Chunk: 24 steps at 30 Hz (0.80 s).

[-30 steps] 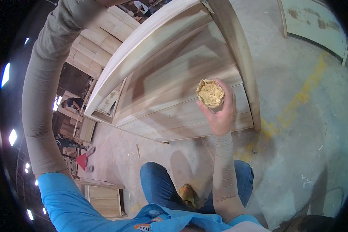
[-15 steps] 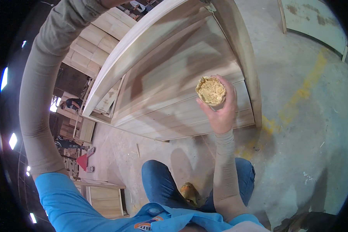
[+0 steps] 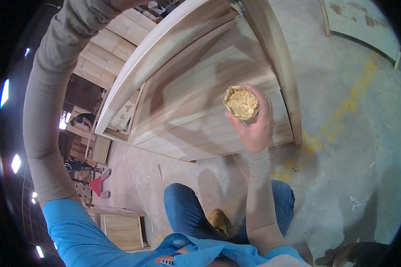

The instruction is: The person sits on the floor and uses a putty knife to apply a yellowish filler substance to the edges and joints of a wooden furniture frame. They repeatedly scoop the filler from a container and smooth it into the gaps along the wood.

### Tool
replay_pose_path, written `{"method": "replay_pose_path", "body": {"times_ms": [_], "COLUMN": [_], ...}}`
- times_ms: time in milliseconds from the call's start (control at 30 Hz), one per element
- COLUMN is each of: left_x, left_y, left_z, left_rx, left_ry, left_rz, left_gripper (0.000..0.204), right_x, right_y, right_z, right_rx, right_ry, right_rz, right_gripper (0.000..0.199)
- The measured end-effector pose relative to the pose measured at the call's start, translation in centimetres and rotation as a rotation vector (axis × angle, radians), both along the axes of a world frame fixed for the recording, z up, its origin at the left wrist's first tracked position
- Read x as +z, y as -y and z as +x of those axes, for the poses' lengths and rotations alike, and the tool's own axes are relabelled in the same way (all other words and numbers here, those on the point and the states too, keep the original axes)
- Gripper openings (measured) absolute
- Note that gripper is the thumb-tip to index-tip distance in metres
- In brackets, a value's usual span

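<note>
My right hand [image 3: 257, 129] grips a small round cup crusted with pale yellow putty [image 3: 241, 103], thumb on the near side and fingers around the right. Its open, ragged top faces up, and the putty inside looks lumpy. Behind and below it stands a large unpainted wooden furniture piece [image 3: 200, 84] with a curved top rail and flat panel boards. My left arm, in a grey-brown sleeve [image 3: 47, 111], arcs up along the left side to the upper edge. Only the wrist shows there; the left hand lies beyond the picture.
Stacked wooden pieces [image 3: 109, 49] fill the upper left. Another wooden cabinet [image 3: 122, 227] stands at the lower left, near a red object [image 3: 96, 186] on the floor. A curved pale panel [image 3: 363, 26] is at the upper right. Other people [image 3: 84, 119] are at the far left.
The cup in my right hand has shifted slightly left and tilts a little differently. My left arm has moved only slightly.
</note>
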<state>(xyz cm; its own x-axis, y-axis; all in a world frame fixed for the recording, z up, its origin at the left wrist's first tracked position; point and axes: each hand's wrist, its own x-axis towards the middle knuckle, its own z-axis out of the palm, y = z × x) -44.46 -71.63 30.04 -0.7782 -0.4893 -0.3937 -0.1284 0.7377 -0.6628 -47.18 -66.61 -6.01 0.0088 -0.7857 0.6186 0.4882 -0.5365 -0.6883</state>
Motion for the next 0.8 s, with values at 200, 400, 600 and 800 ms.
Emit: {"method": "replay_pose_path", "body": {"times_ms": [200,400,600,800], "left_x": [0.6,0.9,1.4,2.1], "left_y": [-0.4,-0.4,1.0,0.7], "left_z": [-1.2,-1.4,-0.9,-0.8], "left_rx": [0.043,0.043,0.047,0.082], "left_ry": [0.037,0.07,-0.045,-0.033], "left_rz": [-0.012,-0.011,0.063,0.149], "left_gripper": [0.01,0.011,0.011,0.012], "right_x": [0.0,-0.2,-0.4,-0.1], "right_y": [-0.4,0.1,0.3,-0.3], "right_z": [0.2,0.1,-0.1,-0.1], "right_rx": [-0.006,-0.007,-0.039,-0.027], "right_ry": [-0.011,0.001,-0.054,-0.078], "right_rz": [0.018,-0.004,-0.041,-0.031], "right_gripper": [0.074,0.075,0.072,0.072]}}
